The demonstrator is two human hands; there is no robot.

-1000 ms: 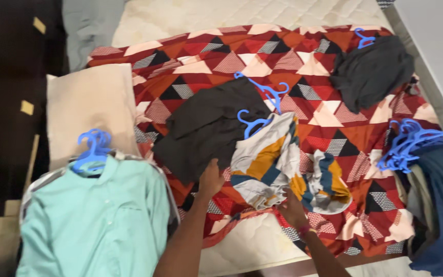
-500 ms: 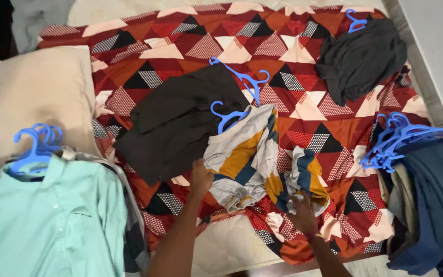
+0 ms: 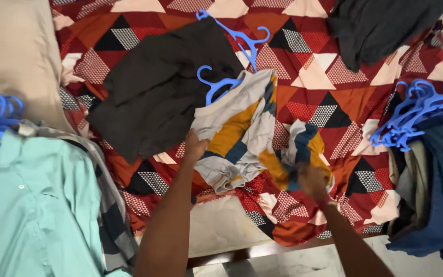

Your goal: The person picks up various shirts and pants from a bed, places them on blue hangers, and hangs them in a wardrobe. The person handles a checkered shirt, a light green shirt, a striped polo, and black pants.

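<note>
Hands on patterned shirt
My left hand (image 3: 195, 147) and right hand (image 3: 311, 180) pinched the patterned shirt (image 3: 242, 138); its blue hanger (image 3: 216, 84) could snag the near dark garment (image 3: 155, 87).

Mint shirt (image 3: 32, 205) bottom left, beige pillow (image 3: 14, 56) above, dark garment (image 3: 385, 28) top right

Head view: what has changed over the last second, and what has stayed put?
The camera has dipped closer, so the bed fills more of the view. The right hand has moved up onto the patterned shirt and gathers its right side; the left hand stays at its left edge. The black garment, mint shirt and hanger pile lie as before.
</note>
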